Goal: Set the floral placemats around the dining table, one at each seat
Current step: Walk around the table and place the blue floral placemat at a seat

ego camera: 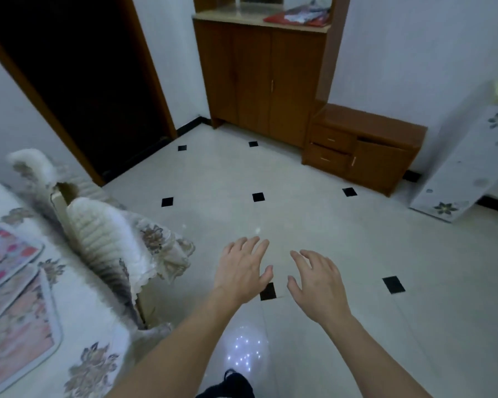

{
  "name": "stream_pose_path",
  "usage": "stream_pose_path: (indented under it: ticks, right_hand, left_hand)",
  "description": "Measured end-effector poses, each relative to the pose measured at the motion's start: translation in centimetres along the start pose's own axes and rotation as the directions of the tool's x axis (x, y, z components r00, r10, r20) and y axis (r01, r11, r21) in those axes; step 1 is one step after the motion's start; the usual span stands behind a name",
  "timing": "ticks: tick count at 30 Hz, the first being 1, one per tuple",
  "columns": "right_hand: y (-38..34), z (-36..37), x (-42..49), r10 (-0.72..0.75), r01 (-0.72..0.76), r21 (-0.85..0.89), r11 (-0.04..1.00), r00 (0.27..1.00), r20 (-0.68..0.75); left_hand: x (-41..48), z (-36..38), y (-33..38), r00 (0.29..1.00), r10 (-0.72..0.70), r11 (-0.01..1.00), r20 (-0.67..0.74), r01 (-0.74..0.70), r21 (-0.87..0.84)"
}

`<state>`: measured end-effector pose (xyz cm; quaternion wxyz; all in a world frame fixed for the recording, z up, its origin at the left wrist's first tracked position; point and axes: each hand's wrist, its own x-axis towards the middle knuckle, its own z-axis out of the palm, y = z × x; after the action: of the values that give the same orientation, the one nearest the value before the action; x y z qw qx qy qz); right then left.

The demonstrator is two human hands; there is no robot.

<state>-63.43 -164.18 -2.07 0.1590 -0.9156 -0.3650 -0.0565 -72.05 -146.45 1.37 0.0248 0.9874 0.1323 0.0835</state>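
Observation:
Floral placemats lie on the dining table (pixel 104 351) at the far left: one pink-and-red mat (pixel 6 254) further back, and a paler pink mat (pixel 18 334) nearer me, with the edge of another between them. The table has a white cloth with brown flower prints. My left hand (pixel 242 268) and my right hand (pixel 316 282) are stretched out over the floor to the right of the table, palms down, fingers spread, holding nothing. Both hands are well away from the mats.
A chair (pixel 98 242) with a white fluffy cover stands pushed against the table's far side. A brown cabinet (pixel 265 79) and a low drawer unit (pixel 362 147) stand at the back wall. A white flowered panel (pixel 466 168) leans at right. A dark doorway (pixel 78 76) opens at left. The tiled floor (pixel 299 219) spreads between them.

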Motion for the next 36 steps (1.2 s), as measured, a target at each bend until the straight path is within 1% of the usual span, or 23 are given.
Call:
stream_pose_path:
  ticks: [3,8,12,16,20,25,27,30,34,36]
  right_hand:
    - [0.2,1.3,4.2,-0.059,0.058,0.019,0.998,0.998,0.034]
    - [-0.6,3.5,11.9,-0.143,0.142,0.028,0.990,0.987,0.076]
    - [-1.4,5.6,19.7,-0.197,0.196,0.019,0.980,0.977,0.086]
    - [-2.6,7.7,27.9,-0.245,0.248,-0.002,0.969,0.960,0.133]
    - [-4.9,9.8,35.9,-0.310,0.318,-0.030,0.947,0.938,0.157]
    - [-9.5,12.2,43.6,-0.395,0.399,0.015,0.917,0.904,0.165]
    - [-11.7,13.3,46.0,-0.447,0.449,0.030,0.893,0.879,0.167]
    - [-15.0,15.5,49.4,-0.523,0.524,0.054,0.850,0.830,0.191]
    - [-20.6,18.6,53.0,-0.629,0.620,0.118,0.776,0.746,0.219]
    - [-23.7,20.2,54.9,-0.687,0.671,0.152,0.725,0.690,0.230]
  left_hand:
    - [2.5,0.1,-2.0,0.997,-0.078,0.997,-0.002,0.078,-0.008]
    - [7.0,1.4,-6.5,0.987,-0.161,0.987,-0.017,0.161,0.005]
    - [12.4,3.3,-10.6,0.977,-0.210,0.978,-0.038,0.210,-0.015]
    - [18.3,5.2,-15.6,0.963,-0.271,0.962,-0.015,0.270,-0.045]
    - [23.0,5.6,-21.1,0.940,-0.340,0.939,-0.018,0.338,-0.072]
    - [26.0,5.3,-27.7,0.898,-0.439,0.897,-0.040,0.435,-0.076]
    - [26.4,5.4,-30.3,0.868,-0.493,0.870,-0.060,0.488,-0.074]
    - [26.4,5.4,-34.0,0.809,-0.586,0.810,-0.047,0.582,-0.073]
    - [24.9,5.8,-38.7,0.713,-0.700,0.714,-0.040,0.698,-0.059]
    - [24.4,5.8,-41.2,0.658,-0.752,0.659,-0.039,0.750,-0.056]
